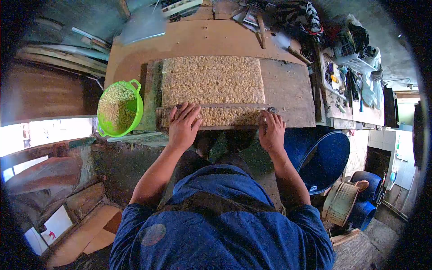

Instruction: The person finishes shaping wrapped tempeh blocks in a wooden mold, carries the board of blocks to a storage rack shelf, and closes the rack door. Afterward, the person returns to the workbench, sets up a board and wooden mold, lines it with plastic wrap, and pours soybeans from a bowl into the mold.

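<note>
A flat slab of pressed, pale brown nut-like pieces [211, 81] lies on a worn wooden board [290, 94]. Across it, close to the near edge, runs a narrow wooden strip [225, 105], with a band of the slab showing on my side of it. My left hand [182, 126] rests palm down at the strip's left end, fingers stretched forward over it. At the right end, my right hand [272, 130] touches the slab's near corner with fingers extended and slightly bent. Beside its fingertips is a small dark piece [271, 109], too small to name.
A green colander [139, 108] with loose pale pieces stands left of the board. Behind lies a brown tabletop [193, 38] with a wooden stick [261, 31]. Blue barrels [326, 157] stand below right. Tools and a white basket [353, 60] crowd the right side.
</note>
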`<state>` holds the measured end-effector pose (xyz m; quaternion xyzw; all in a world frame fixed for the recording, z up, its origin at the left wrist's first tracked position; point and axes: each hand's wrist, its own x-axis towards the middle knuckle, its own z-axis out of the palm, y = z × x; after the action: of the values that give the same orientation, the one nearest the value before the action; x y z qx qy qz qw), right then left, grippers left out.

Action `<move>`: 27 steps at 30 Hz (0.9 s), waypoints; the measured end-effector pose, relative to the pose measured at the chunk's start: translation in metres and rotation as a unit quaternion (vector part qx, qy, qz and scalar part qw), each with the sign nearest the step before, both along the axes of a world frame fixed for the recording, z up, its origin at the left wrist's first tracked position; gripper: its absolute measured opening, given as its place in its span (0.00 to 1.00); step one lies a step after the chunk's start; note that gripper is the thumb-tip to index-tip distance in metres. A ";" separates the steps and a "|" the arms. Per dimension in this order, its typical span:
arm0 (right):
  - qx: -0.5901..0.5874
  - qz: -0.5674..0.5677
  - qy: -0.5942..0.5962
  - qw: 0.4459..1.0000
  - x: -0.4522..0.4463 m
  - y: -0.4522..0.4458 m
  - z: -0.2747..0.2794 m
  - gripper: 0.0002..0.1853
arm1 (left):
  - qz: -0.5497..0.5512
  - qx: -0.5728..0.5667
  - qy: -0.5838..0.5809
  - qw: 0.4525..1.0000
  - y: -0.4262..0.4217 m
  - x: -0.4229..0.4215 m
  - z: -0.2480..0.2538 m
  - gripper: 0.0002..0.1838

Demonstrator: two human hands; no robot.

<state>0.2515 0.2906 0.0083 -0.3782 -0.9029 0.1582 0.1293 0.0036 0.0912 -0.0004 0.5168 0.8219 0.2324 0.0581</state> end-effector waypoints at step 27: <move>0.043 -0.004 0.054 0.998 -0.021 0.020 -0.005 0.21 | 0.023 0.076 0.000 0.997 -0.003 -0.004 -0.007 0.08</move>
<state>0.2307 0.3103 0.0035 -0.3665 -0.8992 0.1390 0.1943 -0.0004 0.0877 -0.0073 0.5008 0.8136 0.2951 0.0130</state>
